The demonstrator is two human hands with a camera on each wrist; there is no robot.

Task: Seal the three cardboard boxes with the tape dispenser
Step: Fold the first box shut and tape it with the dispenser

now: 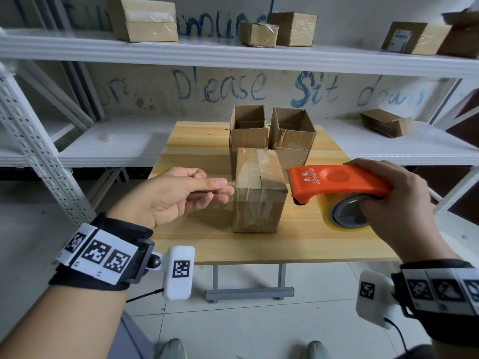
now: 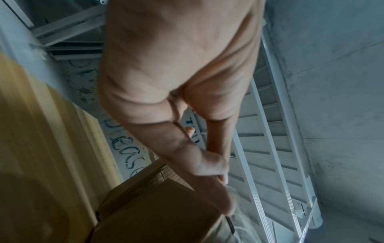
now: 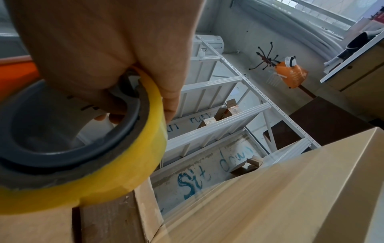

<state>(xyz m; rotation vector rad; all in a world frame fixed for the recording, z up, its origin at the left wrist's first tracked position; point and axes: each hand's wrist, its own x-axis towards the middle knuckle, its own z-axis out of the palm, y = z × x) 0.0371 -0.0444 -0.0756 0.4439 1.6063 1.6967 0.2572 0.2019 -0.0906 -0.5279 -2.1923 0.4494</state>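
Observation:
A closed cardboard box (image 1: 259, 193) stands mid-table with clear tape along its top seam and down its front. Behind it stand two open boxes, one on the left (image 1: 247, 130) and one on the right (image 1: 293, 133). My right hand (image 1: 394, 193) grips the orange tape dispenser (image 1: 334, 181) just right of the closed box, fingers inside the yellow roll (image 3: 124, 172). My left hand (image 1: 224, 186) reaches in from the left, fingers straight, thumb lying along them. Its fingertips (image 2: 224, 197) touch the box (image 2: 155, 213) at its upper left edge.
The wooden table (image 1: 197, 141) stands against white metal shelving (image 1: 233, 51). Several taped boxes sit on the upper shelf, and one box (image 1: 386, 123) lies on the lower shelf at right. Bare tabletop lies left of and in front of the boxes.

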